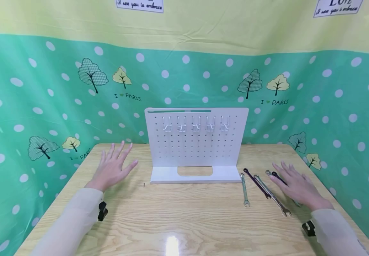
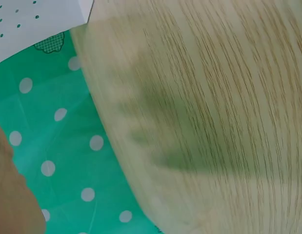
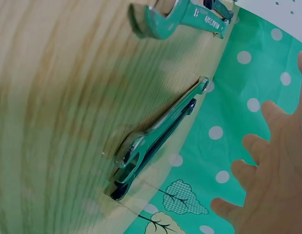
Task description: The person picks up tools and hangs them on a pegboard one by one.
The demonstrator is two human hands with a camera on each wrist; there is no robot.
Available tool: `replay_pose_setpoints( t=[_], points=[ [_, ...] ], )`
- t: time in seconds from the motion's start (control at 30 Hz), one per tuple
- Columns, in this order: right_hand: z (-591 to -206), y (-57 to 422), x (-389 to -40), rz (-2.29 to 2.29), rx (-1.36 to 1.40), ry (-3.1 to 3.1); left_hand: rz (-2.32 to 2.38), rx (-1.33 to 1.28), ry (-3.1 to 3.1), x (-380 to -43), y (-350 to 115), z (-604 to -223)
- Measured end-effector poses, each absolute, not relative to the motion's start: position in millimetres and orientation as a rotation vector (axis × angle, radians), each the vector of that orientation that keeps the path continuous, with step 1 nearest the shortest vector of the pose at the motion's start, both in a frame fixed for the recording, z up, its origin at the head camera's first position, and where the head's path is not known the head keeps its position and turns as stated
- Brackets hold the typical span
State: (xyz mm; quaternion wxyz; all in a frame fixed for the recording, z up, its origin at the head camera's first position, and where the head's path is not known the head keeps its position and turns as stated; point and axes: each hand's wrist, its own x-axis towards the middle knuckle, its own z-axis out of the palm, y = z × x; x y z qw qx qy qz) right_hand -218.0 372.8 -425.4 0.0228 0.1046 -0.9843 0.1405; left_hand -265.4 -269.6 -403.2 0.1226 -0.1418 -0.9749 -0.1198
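Note:
My left hand [image 1: 112, 169] hovers above the left part of the table, fingers spread and holding nothing; only a blurred edge of the hand [image 2: 14, 190] enters the left wrist view. With fingers extended, my right hand [image 1: 301, 186] is over a silver wrench [image 1: 268, 172] and a dark wrench [image 1: 278, 177], partly covering both. To its left lie a long silver wrench [image 1: 272, 195], a dark wrench [image 1: 257, 183] and a short silver wrench [image 1: 244, 190]. In the right wrist view, the paired silver wrench [image 3: 163, 124] and dark wrench [image 3: 158, 148] lie apart from the fingers [image 3: 255, 148].
A white pegboard [image 1: 197, 149] stands on its base at the table's back centre, with several clear hooks [image 1: 196, 124] along its upper part. Behind the wooden table [image 1: 171, 217] hangs a green dotted curtain [image 1: 184, 76]. A tiny object [image 1: 144, 184] lies left of the base.

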Motion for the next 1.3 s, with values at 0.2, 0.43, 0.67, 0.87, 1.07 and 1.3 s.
replay_pose_setpoints(
  t=[0.2, 0.43, 0.67, 0.87, 1.07, 1.3],
  points=[
    [-427, 369, -218, 0.501, 0.322, -3.058, -0.582, -0.405, -2.805, -274, -266, -402],
    [-427, 365, -218, 0.581, 0.325, -3.076, -0.753, -0.408, -2.716, -288, -251, -385],
    [-428, 364, -219, 0.613, 0.326, -3.075, -1.066, -0.393, -2.674, -299, -232, -365],
    [-428, 361, -218, 0.736, 0.364, -3.05, -1.488, -0.33, -2.588, -305, -221, -350],
    [-425, 356, -219, 0.864, 0.405, -3.015, -1.747, -0.303, -2.467, -300, -208, -328],
    [-423, 351, -218, 0.933, 0.449, -2.982, -1.808, -0.273, -2.382, -304, -196, -312]
  ],
)
